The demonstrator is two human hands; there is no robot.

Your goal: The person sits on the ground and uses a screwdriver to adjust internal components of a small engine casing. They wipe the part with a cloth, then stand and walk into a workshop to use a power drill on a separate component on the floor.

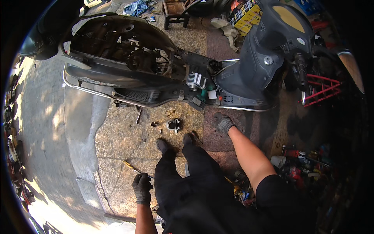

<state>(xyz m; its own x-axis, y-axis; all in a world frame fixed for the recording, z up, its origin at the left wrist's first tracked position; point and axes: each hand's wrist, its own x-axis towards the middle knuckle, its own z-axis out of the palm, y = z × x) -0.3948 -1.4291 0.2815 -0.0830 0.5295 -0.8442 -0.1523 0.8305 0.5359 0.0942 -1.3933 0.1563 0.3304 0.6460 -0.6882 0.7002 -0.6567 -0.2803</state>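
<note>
My left hand [142,188], in a dark glove, is closed into a fist beside my leg. A thin tool with a yellow end [129,165] runs up to the fist, and a short bluish piece shows on its other side. My right hand [224,124], in a grey glove, reaches down beside the scooter [249,70]; its fingers blend into the dark ground. On the ground before my feet stands a metal engine cylinder [174,124]. A small dark round part [154,124] and a little pin [161,131] lie left of it.
The scooter's seat is off and its rear body gapes. A finned metal part [196,81] and a white square [212,94] rest on its footboard. A slim metal tool [138,116] lies near the frame. Cluttered tools [300,156] lie at right; a red frame [323,89] stands behind.
</note>
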